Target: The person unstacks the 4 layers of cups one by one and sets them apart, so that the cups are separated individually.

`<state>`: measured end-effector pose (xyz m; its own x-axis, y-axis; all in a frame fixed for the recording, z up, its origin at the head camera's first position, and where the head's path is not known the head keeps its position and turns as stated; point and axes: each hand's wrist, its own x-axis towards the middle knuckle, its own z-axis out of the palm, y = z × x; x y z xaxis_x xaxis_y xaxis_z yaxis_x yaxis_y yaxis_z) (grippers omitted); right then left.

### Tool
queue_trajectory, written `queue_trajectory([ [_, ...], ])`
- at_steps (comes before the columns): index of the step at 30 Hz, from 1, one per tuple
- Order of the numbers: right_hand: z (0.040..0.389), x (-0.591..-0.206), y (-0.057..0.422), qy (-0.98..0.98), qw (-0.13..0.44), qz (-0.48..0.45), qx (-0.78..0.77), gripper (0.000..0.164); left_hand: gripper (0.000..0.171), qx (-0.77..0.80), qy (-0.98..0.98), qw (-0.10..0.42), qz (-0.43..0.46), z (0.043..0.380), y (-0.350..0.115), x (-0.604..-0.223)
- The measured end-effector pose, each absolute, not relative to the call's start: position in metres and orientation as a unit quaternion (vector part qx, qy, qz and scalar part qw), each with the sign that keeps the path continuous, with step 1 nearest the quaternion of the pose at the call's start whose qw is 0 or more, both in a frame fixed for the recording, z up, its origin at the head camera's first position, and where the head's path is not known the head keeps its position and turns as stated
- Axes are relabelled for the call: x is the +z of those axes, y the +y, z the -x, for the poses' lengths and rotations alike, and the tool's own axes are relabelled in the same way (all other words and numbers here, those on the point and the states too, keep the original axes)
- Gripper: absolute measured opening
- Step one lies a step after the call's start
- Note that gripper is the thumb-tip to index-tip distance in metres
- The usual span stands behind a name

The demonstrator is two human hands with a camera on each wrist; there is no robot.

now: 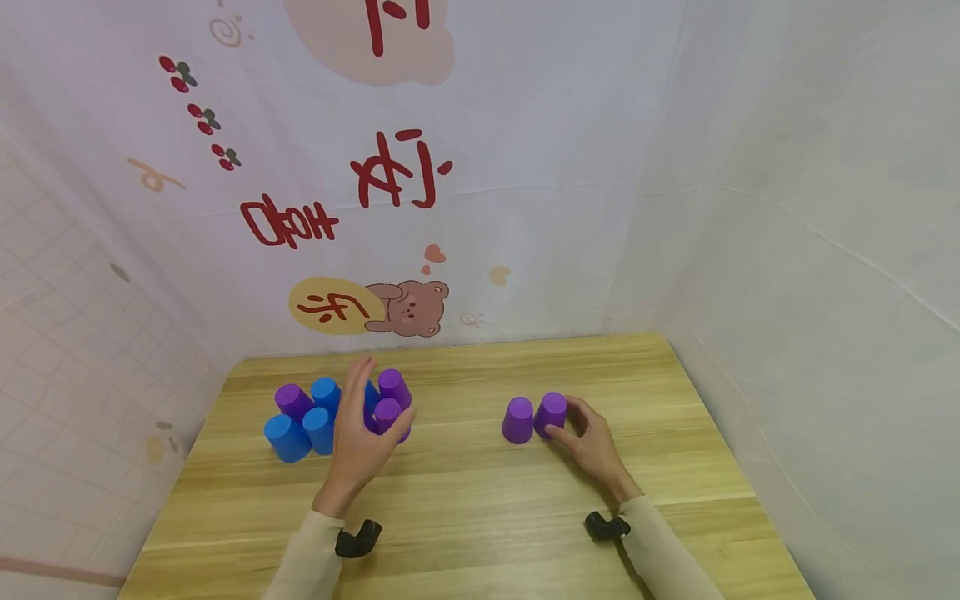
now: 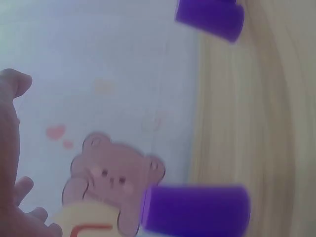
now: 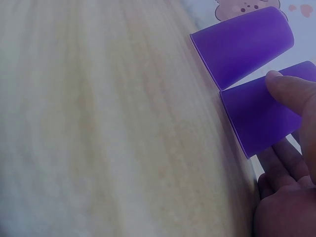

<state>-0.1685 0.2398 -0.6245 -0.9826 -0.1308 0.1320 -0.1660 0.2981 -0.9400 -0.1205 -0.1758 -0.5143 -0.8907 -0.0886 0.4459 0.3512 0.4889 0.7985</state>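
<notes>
Two purple cups stand upside down side by side at the right of the table. My right hand (image 1: 596, 446) grips the right one (image 1: 551, 412), thumb on the near side and fingers behind. Its rim meets that of the left purple cup (image 3: 244, 47) in the right wrist view. My left hand (image 1: 362, 442) is over the right part of a group of upturned cups, fingers extended, thumb spread, holding nothing. Near its thumb is a purple cup (image 1: 387, 414), with another purple cup (image 1: 393, 387) behind. The hand partly hides a blue cup (image 1: 372, 393).
Left of my left hand stand a purple cup (image 1: 294, 402) and several blue cups (image 1: 287, 439). The wooden table (image 1: 480, 517) ends at a white cloth wall (image 1: 555, 275) with a printed bear. Black curved pieces (image 1: 358, 540) sit at both wrists.
</notes>
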Motion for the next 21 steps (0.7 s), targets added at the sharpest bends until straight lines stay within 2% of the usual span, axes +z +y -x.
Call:
queue_trajectory([
  [6, 0.168, -0.625, 0.239, -0.805, 0.017, -0.095, 0.585, 0.063, 0.100, -0.509, -0.833, 0.182, 0.122, 0.124, -0.145, -0.520],
  [21, 0.169, -0.625, 0.240, -0.808, 0.018, -0.094, 0.581, 0.062, 0.096, -0.525, -0.834, 0.087, 0.147, 0.138, -0.075, -0.553],
])
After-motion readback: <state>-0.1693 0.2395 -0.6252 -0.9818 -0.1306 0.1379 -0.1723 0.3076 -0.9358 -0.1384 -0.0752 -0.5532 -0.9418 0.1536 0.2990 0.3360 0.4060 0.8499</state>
